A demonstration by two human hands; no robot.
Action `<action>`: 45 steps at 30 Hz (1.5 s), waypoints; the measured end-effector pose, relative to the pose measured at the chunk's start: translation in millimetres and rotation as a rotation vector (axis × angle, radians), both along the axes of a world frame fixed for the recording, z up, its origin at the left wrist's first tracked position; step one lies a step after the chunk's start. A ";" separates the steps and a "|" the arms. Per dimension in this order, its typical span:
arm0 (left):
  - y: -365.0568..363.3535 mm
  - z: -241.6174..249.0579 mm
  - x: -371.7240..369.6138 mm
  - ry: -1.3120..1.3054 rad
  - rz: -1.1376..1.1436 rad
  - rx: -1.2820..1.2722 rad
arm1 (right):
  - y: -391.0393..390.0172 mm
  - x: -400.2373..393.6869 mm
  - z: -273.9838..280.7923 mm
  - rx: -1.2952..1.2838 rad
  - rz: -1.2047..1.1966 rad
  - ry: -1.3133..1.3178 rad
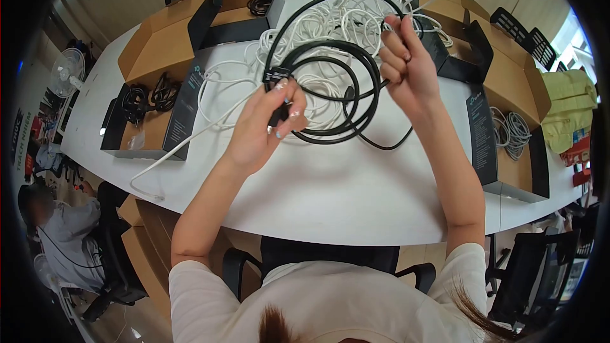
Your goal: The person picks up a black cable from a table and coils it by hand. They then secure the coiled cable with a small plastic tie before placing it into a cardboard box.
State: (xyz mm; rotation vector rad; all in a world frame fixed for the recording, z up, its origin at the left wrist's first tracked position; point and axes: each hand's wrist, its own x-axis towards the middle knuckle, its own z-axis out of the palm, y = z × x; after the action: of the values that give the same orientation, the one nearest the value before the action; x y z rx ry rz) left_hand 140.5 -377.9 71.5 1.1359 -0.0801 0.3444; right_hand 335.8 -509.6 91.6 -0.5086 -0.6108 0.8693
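Observation:
A thick black cable (373, 70) hangs in loose loops between my two hands, above the white table (318, 197). My left hand (270, 114) is closed around its end, where a black connector (277, 75) shows above the thumb. Raised to the right, my right hand (406, 63) is closed on another stretch of the same cable, which arcs over from the left. A thinner black length dips below the loops toward the right. Behind them lies a big tangled heap of white cables (343, 19), partly hidden by the black loops.
Open boxes stand around the heap: one with black cables (149, 98) at left, one at back left (238, 28), one at back right (454, 57), and one with a grey cable coil (510, 130) at right. A white cable (184, 143) trails left. A seated person (67, 235) is at far left.

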 end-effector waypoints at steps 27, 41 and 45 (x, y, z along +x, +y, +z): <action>-22.3 -9.0 38.5 -0.003 0.316 -0.072 | -4.7 -56.3 -4.1 -0.396 -1.135 -2.000; -9.5 3.6 30.9 0.119 0.245 -0.188 | -17.5 -33.3 20.1 -0.441 -0.370 -1.605; -12.0 6.5 30.6 0.211 0.294 -0.233 | -12.9 -26.9 13.5 -0.394 -0.275 -1.512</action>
State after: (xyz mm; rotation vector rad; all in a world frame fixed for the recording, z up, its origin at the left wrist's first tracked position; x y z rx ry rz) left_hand 171.1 -389.9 77.9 0.9458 0.3089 0.4790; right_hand 308.9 -522.5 105.2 -1.5950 -1.6847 0.1845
